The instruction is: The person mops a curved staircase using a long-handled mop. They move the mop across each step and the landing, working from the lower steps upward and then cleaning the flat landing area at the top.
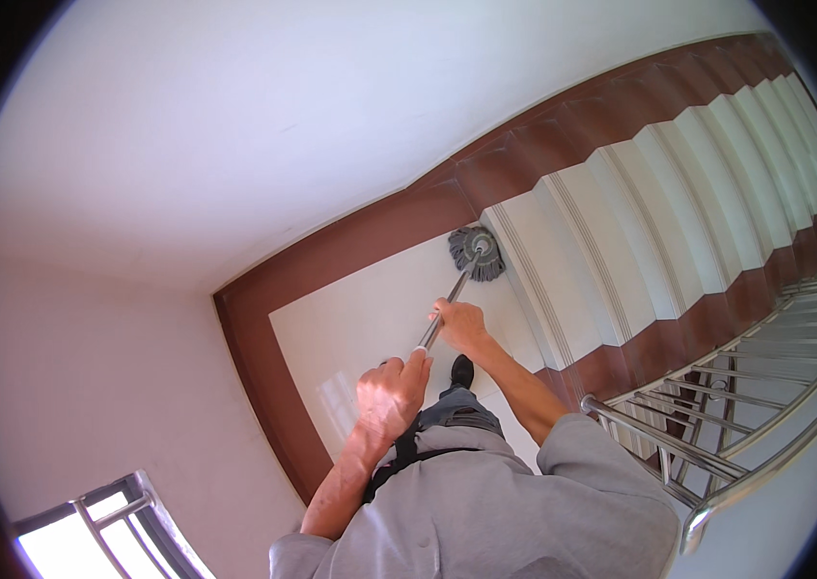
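A mop with a metal handle (456,286) slants away from my body across the landing. My left hand (394,391) is closed around the top end of the handle, by its pale grip. Farther down the same handle, my right hand (460,324) grips the metal shaft. The grey string mop head (477,253) rests on the white tiled floor (365,304), in the corner beside the lowest visible stair and near the red-brown border.
White stairs (596,239) with grooved edges run off to the right. A stainless steel railing (727,463) stands at the lower right. White walls (162,145) border the landing, and a barred window (111,535) is at lower left. My black shoe (462,370) is on the floor.
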### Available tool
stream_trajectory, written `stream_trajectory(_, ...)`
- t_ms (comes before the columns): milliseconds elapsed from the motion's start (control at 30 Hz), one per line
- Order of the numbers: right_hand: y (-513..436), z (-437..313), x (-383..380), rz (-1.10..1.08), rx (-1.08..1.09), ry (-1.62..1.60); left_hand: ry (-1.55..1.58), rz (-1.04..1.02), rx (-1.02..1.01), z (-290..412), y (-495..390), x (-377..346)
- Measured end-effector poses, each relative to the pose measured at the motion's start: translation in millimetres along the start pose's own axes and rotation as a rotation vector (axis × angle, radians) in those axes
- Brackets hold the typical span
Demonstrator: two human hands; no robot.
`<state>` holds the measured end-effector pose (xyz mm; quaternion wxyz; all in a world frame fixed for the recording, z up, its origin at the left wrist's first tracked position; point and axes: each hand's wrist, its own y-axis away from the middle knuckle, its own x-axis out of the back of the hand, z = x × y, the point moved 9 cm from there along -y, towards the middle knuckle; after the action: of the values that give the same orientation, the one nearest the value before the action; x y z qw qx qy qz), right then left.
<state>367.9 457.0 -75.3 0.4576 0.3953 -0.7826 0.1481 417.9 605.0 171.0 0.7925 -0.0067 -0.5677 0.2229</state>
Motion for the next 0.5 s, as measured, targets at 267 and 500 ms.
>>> stream_trajectory(267,-10,-29,-62,-0.133,0.047,-0.054,-0.069,-0.025,0.142,-34,36,-6)
stream_trajectory(500,-7,-134,-104,-0.251,0.268,-0.254,-0.27,-0.007,0.218,-48,67,52)
